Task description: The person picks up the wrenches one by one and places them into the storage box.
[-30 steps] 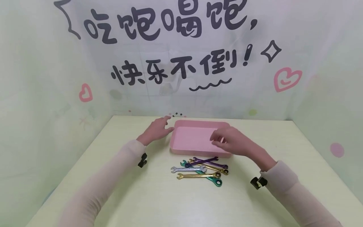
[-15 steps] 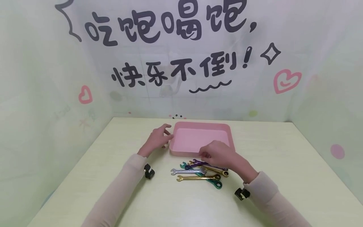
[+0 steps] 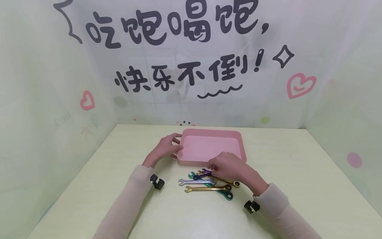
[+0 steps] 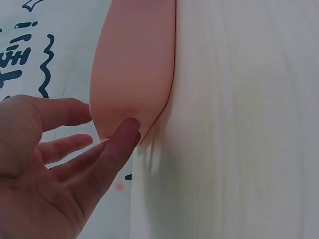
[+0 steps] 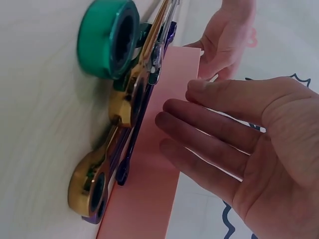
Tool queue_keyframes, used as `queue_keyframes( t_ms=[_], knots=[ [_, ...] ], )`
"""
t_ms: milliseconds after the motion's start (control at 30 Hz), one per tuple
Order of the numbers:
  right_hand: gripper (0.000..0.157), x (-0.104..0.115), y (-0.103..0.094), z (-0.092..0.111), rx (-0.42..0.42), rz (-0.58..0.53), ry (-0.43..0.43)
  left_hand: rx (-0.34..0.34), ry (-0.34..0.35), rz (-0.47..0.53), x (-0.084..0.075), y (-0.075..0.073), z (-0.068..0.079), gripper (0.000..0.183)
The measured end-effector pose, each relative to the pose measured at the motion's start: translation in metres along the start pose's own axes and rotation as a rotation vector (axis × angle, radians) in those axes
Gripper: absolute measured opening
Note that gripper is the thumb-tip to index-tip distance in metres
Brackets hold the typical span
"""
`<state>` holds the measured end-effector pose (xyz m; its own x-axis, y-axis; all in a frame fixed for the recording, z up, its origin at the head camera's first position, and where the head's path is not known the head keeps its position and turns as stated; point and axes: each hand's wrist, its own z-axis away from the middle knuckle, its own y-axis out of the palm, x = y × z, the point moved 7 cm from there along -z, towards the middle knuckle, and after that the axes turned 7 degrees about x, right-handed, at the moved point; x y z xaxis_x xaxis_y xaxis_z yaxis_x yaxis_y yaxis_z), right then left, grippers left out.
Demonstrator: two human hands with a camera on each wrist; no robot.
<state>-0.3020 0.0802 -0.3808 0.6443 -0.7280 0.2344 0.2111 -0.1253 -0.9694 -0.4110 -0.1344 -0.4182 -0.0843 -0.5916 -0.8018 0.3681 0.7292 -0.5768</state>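
Note:
A pink tray [image 3: 210,147] lies flat at the back of the table. My left hand [image 3: 165,146] is at its left end, with thumb and fingers spread. In the left wrist view, the thumb [image 4: 122,139] overlaps the tray's wall [image 4: 134,59], and the index fingertip meets its edge. My right hand [image 3: 228,166] hovers by the tray's front wall, above several combination wrenches. Its fingers [image 5: 204,124] reach out with nothing between them. The silver wrench [image 3: 195,182], gold wrench [image 3: 206,189], green wrench [image 3: 225,195] and purple wrench [image 3: 201,176] overlap in a pile.
Pale tabletop [image 3: 143,212] extends around the tray and the pile. A printed curtain [image 3: 185,99] hangs along the table's back and sides. Each wrist carries a small black device [image 3: 252,206].
My right hand has moved left and nearer, from over the tray's right side to its front wall above the wrenches. The left hand has settled closer against the tray's left end.

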Motion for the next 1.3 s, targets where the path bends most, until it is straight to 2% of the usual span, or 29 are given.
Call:
queue_keyframes(
  t_ms=[233,400,633,900,1067,1167,1300],
  knots=[
    [0.002,-0.007,0.01,0.0,0.042,0.021,0.045,0.014,-0.004,0.005,-0.001,0.005,0.002,0.066],
    [0.011,-0.008,0.015,-0.001,0.026,0.049,0.09,0.02,-0.045,0.02,0.006,0.008,0.003,0.067],
    [0.021,-0.007,0.016,-0.002,-0.01,0.128,0.141,0.026,-0.065,0.03,0.006,0.01,0.004,0.073],
    [0.021,-0.003,0.018,-0.004,-0.016,0.209,0.18,0.042,-0.086,0.038,0.008,0.009,0.003,0.069],
    [0.029,-0.004,0.017,-0.002,-0.032,0.185,0.171,0.049,-0.083,0.042,0.009,0.01,0.001,0.069],
    [0.033,-0.003,0.015,-0.001,-0.04,0.163,0.134,0.049,-0.083,0.039,0.009,0.009,0.001,0.069],
    [0.03,-0.003,0.011,0.0,-0.042,0.144,0.09,0.051,-0.088,0.039,0.008,0.009,0.001,0.069]
  ],
)
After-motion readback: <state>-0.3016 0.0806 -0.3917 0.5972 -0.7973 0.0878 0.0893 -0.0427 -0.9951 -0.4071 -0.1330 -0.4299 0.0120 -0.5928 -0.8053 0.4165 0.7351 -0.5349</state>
